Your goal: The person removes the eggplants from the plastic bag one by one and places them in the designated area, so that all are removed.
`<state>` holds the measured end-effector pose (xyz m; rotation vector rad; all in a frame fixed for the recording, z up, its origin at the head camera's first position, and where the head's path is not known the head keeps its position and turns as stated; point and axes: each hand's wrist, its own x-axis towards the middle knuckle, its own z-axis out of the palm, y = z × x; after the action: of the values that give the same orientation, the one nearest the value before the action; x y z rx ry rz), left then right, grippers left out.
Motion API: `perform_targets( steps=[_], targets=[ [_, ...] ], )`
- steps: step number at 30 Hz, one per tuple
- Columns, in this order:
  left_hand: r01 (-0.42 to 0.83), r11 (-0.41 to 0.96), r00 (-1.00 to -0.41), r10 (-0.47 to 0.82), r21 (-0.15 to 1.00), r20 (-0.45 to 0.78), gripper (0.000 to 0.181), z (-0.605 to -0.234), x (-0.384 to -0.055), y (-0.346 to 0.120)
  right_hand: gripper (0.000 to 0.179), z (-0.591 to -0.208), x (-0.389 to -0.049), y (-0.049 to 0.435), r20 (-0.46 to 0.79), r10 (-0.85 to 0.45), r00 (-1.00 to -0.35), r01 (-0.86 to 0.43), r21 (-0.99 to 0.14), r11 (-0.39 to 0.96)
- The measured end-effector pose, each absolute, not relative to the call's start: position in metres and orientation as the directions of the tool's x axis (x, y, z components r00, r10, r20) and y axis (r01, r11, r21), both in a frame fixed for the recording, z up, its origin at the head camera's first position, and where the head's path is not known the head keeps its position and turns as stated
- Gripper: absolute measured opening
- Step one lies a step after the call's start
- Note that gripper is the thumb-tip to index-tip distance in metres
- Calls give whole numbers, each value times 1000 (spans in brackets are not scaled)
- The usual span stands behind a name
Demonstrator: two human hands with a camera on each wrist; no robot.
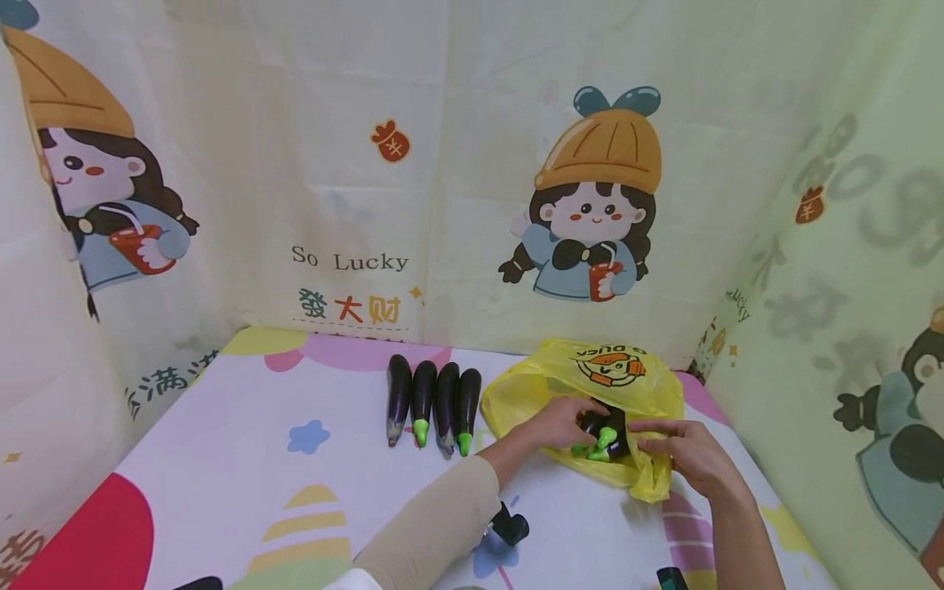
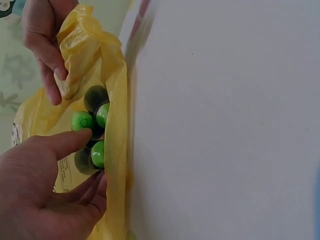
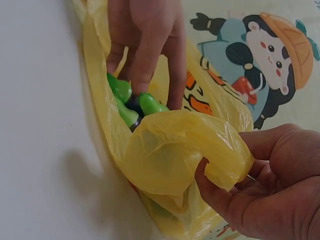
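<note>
Crinkled thin-plastic bag (image 1: 660, 395), smooth glossy eggplants (image 1: 607, 437) inside

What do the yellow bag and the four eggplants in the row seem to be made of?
Yellow bag: thin plastic film, slightly glossy; it creases finely and looks translucent.
Four eggplants: probably moulded plastic or coated foam, smooth and glossy; the dark bodies carry highlights and two have vivid green ends, though real vegetables cannot be excluded.

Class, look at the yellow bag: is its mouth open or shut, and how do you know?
Open. The yellow bag gapes, the left hand reaches inside, green-capped eggplants show within, and the right hand holds the edge.
</note>
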<state>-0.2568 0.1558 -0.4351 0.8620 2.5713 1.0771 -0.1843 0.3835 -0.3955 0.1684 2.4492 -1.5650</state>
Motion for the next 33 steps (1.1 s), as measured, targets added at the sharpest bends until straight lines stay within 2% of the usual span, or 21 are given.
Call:
perform_targets(
  steps=[13, 22, 33],
  targets=[
    [474, 571, -793, 608, 670, 43, 50, -442, -259, 159, 36, -396, -185, 383, -254, -13, -967, 221, -865, 451],
    [427, 577, -826, 563, 697, 40, 50, -439, -256, 152, 35, -395, -184, 381, -253, -16, -967, 219, -865, 452],
    [447, 546, -818, 570, 708, 77, 53, -435, -255, 142, 35, -396, -185, 383, -261, -11, -965, 229, -865, 447]
  ],
)
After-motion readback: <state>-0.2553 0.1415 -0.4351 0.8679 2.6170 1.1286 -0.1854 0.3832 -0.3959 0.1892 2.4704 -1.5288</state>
